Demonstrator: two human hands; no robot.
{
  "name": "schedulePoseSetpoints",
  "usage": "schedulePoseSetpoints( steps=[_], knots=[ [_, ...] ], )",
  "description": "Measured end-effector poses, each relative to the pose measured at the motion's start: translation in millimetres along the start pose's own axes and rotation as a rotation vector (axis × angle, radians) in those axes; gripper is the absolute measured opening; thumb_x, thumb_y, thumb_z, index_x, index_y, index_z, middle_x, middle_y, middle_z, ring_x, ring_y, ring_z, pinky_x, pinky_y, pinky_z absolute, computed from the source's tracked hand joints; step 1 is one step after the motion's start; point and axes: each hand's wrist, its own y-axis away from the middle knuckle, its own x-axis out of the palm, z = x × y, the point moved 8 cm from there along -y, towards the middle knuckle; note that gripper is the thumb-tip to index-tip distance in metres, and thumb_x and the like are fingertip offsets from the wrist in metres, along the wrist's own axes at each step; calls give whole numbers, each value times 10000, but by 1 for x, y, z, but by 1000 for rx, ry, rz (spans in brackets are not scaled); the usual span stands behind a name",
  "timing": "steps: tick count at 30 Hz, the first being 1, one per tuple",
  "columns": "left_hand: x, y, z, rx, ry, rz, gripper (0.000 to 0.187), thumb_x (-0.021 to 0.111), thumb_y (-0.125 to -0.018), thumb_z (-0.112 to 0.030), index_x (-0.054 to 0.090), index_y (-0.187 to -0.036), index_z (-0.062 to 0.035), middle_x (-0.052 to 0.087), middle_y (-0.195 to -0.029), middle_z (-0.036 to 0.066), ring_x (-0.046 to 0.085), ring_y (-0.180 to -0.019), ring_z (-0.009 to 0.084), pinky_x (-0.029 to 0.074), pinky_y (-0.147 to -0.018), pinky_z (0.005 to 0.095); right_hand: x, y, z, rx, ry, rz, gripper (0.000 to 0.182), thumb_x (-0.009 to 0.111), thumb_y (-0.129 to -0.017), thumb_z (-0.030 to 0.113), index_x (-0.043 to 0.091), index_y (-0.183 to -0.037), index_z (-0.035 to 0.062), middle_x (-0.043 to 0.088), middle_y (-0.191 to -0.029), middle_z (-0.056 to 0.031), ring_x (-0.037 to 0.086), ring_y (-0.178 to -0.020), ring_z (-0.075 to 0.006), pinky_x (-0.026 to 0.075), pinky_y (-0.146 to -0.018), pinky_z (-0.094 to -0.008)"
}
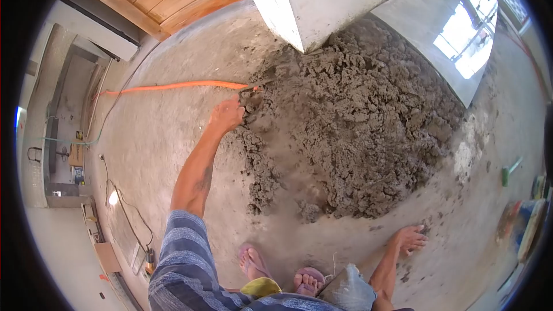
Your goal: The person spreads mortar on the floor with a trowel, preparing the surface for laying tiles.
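A broad heap of wet grey mortar (368, 121) lies on the concrete floor in front of me. At its left edge is my left hand (228, 113), arm stretched forward and fingers closed. What the fingers hold is hidden against the dark mortar; an orange hose or tube (190, 84) ends just beyond the knuckles. Low at the right, apart from the heap, my right hand (410, 239) hangs over the floor with its fingers apart and slightly bent. Small dark crumbs of mortar lie near its fingertips.
A white wall corner (302, 29) juts toward the heap. A large glossy panel (449, 29) leans at the far right. Cables and a lit bulb (113, 198) are on the left. A green-handled tool (507, 174) lies at the right. My sandalled feet (253, 262) stand below the heap.
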Motion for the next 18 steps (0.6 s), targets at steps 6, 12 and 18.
schedulePoseSetpoints(
  steps=[6, 12, 18],
  knots=[
    [-4, -42, 9, -227, 163, -86, 419, 490, -876, -308, 459, -1188, -29, 597, -1065, 291, 574, -1006, 461, 437, -866, 531, 1, 2, 1, 5, -8, -7, 688, 257, -956, 571, 272, -1455, 98, 245, -1526, -82, 247, -1397, -247, 244, -1020, -598],
    [0, 5, -9, -173, 80, 13, 418, 508, -852, -296, 469, -1167, -24, 602, -1048, 294, 583, -998, 454, 451, -868, 519, 10, -2, -1, 7, 3, -26, 686, 267, -950, 577, 289, -1449, 106, 259, -1520, -83, 246, -1397, -236, 234, -1025, -588],
    [-20, 76, 15, -156, 247, -301, 359, 558, -854, -283, 460, -1058, -4, 631, -891, 275, 619, -853, 435, 489, -750, 497, -2, -1, 0, 15, -15, -75, 694, 260, -950, 583, 294, -1444, 96, 274, -1507, -96, 260, -1385, -258, 257, -1022, -584]
  ],
)
